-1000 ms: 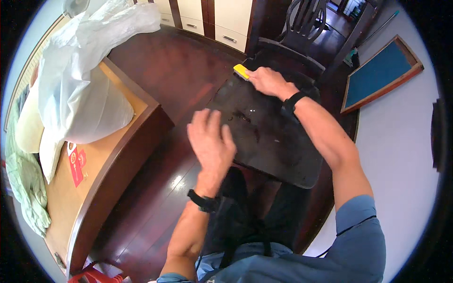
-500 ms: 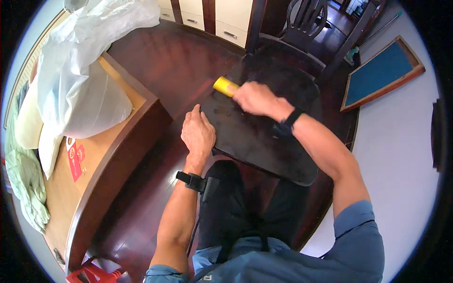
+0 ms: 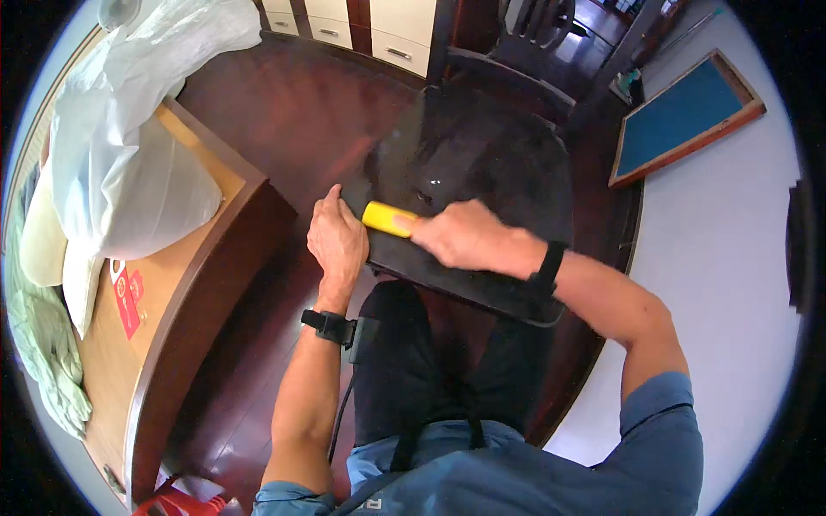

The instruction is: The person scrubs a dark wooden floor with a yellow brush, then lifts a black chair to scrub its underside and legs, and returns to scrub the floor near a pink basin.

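The right hand (image 3: 469, 236) has its fingers curled shut around one end of a yellow hand tool (image 3: 385, 218), whose oblong body sticks out past the fingertips toward the left; its underside is hidden. The tool is low over a dark round-cornered board (image 3: 516, 189), its free end just beside the left hand (image 3: 337, 239); I cannot tell whether the two touch.

The left hand is at the board's left edge, back upward, index finger stretched forward and the other fingers bent closer together. No tool shows in it, and I cannot tell how firmly its fingers clasp the edge, since their pads are hidden.

Just beyond the right fingers, a few white specks (image 3: 434, 181) and a small dark scrap (image 3: 423, 197) lie on the board. Black straps circle both wrists, behind the fingers.

Well to the left of the left fingers stands a wood-topped piece of furniture (image 3: 120, 370), bearing a translucent plastic bag (image 3: 146, 181), a red card (image 3: 127, 301) and a pale green cloth (image 3: 47, 370). Farther ahead of the right fingers is a dark slatted chair back (image 3: 538, 21); to their right, a wood-framed blue panel (image 3: 684, 120) is by the wall.
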`<state>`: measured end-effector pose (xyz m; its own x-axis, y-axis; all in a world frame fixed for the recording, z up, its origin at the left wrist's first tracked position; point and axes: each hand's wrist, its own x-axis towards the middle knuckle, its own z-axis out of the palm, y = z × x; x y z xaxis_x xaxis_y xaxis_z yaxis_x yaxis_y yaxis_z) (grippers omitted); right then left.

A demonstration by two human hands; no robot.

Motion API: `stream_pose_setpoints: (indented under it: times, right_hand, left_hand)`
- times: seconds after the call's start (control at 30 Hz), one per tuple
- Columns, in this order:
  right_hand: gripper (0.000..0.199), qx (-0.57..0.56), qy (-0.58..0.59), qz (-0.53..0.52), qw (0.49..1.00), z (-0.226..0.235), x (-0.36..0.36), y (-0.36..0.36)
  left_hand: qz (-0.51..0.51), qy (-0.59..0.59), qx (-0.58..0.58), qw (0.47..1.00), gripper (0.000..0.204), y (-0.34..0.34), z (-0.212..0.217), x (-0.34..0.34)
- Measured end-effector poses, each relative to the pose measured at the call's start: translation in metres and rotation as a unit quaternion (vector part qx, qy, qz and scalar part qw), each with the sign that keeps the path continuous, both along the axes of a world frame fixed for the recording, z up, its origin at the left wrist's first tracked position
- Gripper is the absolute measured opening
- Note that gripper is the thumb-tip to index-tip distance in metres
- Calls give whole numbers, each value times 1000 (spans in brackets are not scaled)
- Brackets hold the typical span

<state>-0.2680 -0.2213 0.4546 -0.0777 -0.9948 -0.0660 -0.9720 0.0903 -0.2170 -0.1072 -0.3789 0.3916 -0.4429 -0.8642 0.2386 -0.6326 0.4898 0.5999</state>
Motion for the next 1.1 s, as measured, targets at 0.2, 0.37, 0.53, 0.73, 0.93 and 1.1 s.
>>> stream_pose_setpoints:
  times: [0.2, 0.37, 0.53, 0.73, 0.93, 1.1]
  right_hand:
    - [23, -63, 122, -168, 976, -1, -122, 30]
    - [25, -32, -28, -37, 998, -1, -12, 36]
    - [26, -73, 37, -162, 983, 3, -98, 39]
    - [26, -36, 23, -72, 996, -7, -42, 39]
    - [31, -49, 13, -111, 992, -9, -67, 30]
    - [23, -38, 50, -64, 996, -7, -38, 45]
  left_hand:
    - [-24, 25, -15, 999, 35, 6, -5, -20]
    - [-13, 28, -32, 999, 35, 0, -10, 0]
    - [-25, 37, -23, 999, 36, 7, -9, -17]
    - [-18, 46, -48, 998, 35, -2, -16, -6]
    - [-21, 37, -39, 998, 35, 2, -16, -12]
    - [-11, 40, -18, 999, 36, 3, -5, -5]
